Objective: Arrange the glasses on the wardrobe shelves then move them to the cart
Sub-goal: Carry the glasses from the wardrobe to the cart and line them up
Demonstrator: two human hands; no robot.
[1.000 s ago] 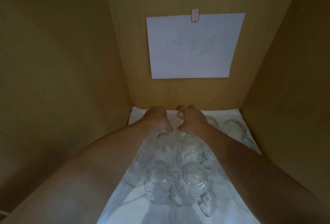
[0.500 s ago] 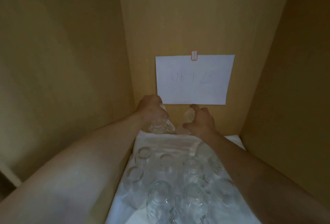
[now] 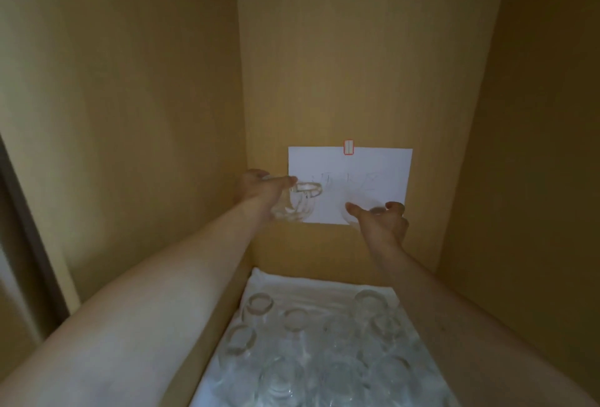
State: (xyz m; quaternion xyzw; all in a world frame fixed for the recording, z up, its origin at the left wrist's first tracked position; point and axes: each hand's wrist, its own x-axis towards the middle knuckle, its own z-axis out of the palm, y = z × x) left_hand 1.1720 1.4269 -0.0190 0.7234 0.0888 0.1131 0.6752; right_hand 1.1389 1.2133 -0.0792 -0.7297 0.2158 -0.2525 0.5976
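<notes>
Glasses [image 3: 324,351] stand upside down on a white cloth [image 3: 292,280] in the wardrobe, likely to drain. Above them, the left hand [image 3: 259,190] grips one glass [image 3: 297,202] and the right hand [image 3: 383,220] another [image 3: 357,208], seemingly bound elsewhere.

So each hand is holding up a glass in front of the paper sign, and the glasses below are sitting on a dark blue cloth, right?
Not quite: the cloth under the glasses is white, as the head view shows. The rest holds: the left hand and the right hand each hold a glass before the paper sign.
</notes>
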